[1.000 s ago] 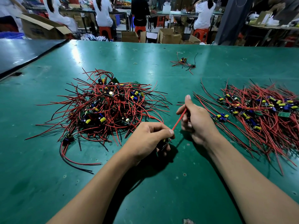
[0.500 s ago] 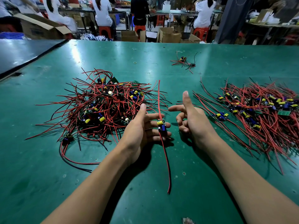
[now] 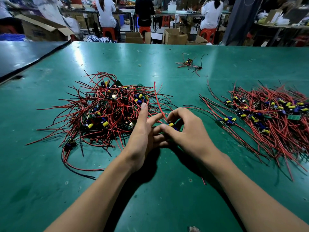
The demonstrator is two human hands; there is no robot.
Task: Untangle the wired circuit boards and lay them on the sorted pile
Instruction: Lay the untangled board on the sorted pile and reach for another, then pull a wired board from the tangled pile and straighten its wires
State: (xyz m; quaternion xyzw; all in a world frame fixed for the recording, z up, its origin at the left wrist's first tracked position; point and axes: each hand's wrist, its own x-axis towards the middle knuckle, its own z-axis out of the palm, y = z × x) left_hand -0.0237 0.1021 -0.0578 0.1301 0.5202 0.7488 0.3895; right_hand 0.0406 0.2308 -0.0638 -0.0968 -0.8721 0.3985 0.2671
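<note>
- Two heaps of wired boards on a green counter point(image 3: 50, 181): tangled heap point(image 3: 103, 114) at left, sorted pile point(image 3: 275, 118) at right, well apart, both hands between them.
- Left hand point(image 3: 142, 136): released, fingers straight and spread, thumb raised against the near edge of the tangled heap, fingertips touching the right hand's fingers beside the held board.
- Right hand point(image 3: 189, 133): fingers curled, pinching a single circuit board point(image 3: 171, 125); a yellow capacitor and a blue part showing between the fingertips.
- Red wire point(image 3: 158, 101) from that board: rising up and leftward across the edge of the tangled heap, free end in the air.
- Second red wire end point(image 3: 203, 181) lying on the counter beside the right forearm; origin hidden under the arm.
- Tangled heap: red and black leads crossing in every direction, boards with yellow and blue parts buried among them.
- Sorted pile: boards in a loose band, red leads fanning mostly toward the near right.
- Stray bundle point(image 3: 189, 63) of one or two wired boards farther back, apart from both heaps; a yellow rubber band point(image 3: 139, 65) to its left.
- Background: dark second counter point(image 3: 25, 54) at far left, cardboard boxes point(image 3: 173, 36) on the floor, seated people point(image 3: 106, 12) with backs turned on red stools point(image 3: 108, 31).
</note>
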